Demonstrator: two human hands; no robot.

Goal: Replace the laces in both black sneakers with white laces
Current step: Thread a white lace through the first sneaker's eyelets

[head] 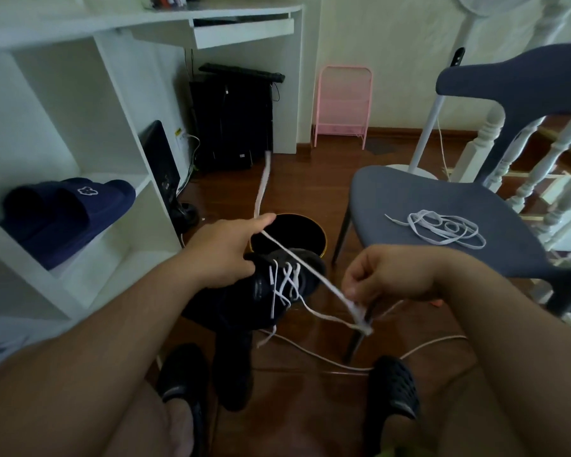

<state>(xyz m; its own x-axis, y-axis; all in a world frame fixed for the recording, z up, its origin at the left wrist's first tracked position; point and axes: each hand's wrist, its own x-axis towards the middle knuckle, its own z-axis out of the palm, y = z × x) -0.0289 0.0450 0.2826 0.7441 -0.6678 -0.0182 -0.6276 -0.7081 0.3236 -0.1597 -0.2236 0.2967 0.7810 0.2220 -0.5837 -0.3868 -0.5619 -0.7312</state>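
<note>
A black sneaker (267, 288) sits in front of me at mid-frame, partly threaded with a white lace (314, 272). My left hand (225, 252) rests against the sneaker's upper and pinches the lace; one end flies up and away from it. My right hand (386, 275) pinches the same lace lower right, where it bunches near the fingertips. A second black sneaker (233, 367) lies on the floor below the first. Another white lace (442, 227) lies loosely coiled on the blue-grey chair seat (409, 199).
A black round bin (297, 229) stands behind the sneaker. White shelving (89, 127) with navy slippers (66, 212) is at left, a desk and a black computer tower behind. My two feet in black clogs rest on the wooden floor, with a white cable between them.
</note>
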